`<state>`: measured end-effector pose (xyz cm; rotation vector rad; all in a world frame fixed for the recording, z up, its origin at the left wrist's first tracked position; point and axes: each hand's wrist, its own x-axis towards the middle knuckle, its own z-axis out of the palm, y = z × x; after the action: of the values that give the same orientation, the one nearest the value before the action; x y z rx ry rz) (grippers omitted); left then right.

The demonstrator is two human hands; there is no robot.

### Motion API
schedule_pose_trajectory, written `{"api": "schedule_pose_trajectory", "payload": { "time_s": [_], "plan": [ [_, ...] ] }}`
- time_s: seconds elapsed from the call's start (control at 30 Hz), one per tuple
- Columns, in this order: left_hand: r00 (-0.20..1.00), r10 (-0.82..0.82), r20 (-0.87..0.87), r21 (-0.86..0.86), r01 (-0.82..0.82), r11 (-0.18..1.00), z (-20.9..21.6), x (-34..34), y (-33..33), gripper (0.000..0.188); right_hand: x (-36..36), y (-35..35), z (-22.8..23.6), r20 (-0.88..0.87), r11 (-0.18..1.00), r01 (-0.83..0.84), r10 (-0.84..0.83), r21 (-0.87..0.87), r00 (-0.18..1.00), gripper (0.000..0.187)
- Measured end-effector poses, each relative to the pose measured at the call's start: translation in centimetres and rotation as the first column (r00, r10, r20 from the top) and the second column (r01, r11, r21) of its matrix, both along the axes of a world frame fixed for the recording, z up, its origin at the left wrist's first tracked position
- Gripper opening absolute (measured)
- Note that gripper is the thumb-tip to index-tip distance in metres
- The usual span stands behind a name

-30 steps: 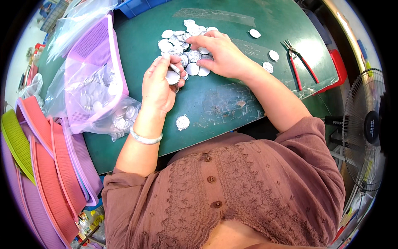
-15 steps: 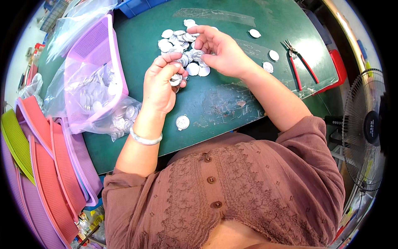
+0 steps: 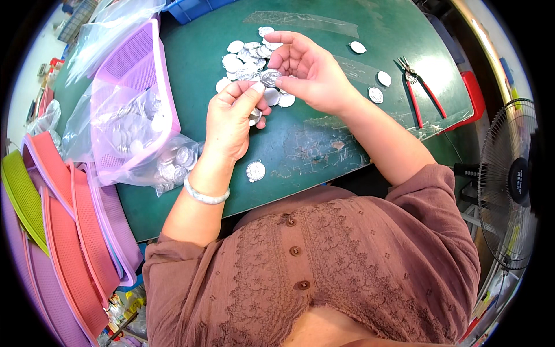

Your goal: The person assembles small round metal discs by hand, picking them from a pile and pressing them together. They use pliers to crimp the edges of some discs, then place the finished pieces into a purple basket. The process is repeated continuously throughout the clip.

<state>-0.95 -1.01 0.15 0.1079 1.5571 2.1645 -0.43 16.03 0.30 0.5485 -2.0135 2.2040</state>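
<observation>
My left hand [image 3: 234, 118] is curled around silver round medallions; part of one medallion [image 3: 255, 117] shows below its fingers, and the thumb presses on the index finger. Just to the right, my right hand [image 3: 315, 75] has its thumb tip against a silver medallion [image 3: 270, 77], which lies between the two hands; the index finger arches outward above. Exactly how the other fingers grip it is hidden. Beyond and under the hands is a pile of silver medallions [image 3: 233, 61] with small loops. A single patterned medallion [image 3: 255, 170] lies near the table's front edge.
On the green table [image 3: 300, 139], red-handled pliers [image 3: 413, 87] lie at right beside a few loose medallions [image 3: 376, 95]. A purple basket [image 3: 167, 107] at left holds a clear bag [image 3: 173, 165] of medallions. Stacked coloured baskets [image 3: 69, 231] stand lower left; a fan [image 3: 509, 185] is at right.
My left hand has shifted right and its thumb now points toward the medallion at my right thumb. That medallion has moved slightly left, closer to my left hand.
</observation>
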Motion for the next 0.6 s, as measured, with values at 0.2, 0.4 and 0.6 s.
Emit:
{"api": "schedule_pose_trajectory", "payload": {
  "time_s": [0.2, 0.4, 0.6],
  "plan": [
    [0.999, -0.017, 0.033, 0.086, 0.014, 0.996, 0.1, -0.1, 0.1, 0.017, 1.0, -0.5, 0.8, -0.346, 0.904, 0.185, -0.043, 0.386, 0.937, 0.064],
    [0.995, -0.012, 0.099, 0.143, -0.002, 0.990, -0.1, -0.2, -0.1, 0.023, 0.9, -0.4, 1.0, -0.371, 0.931, 0.133, 0.003, 0.341, 0.929, 0.065],
    [0.997, -0.045, 0.066, 0.129, 0.036, 0.991, 0.3, -0.1, -0.1, 0.025, -0.2, 0.9, 0.3, -0.263, 0.963, 0.122, -0.057, 0.239, 0.963, 0.050]
  ]
}}
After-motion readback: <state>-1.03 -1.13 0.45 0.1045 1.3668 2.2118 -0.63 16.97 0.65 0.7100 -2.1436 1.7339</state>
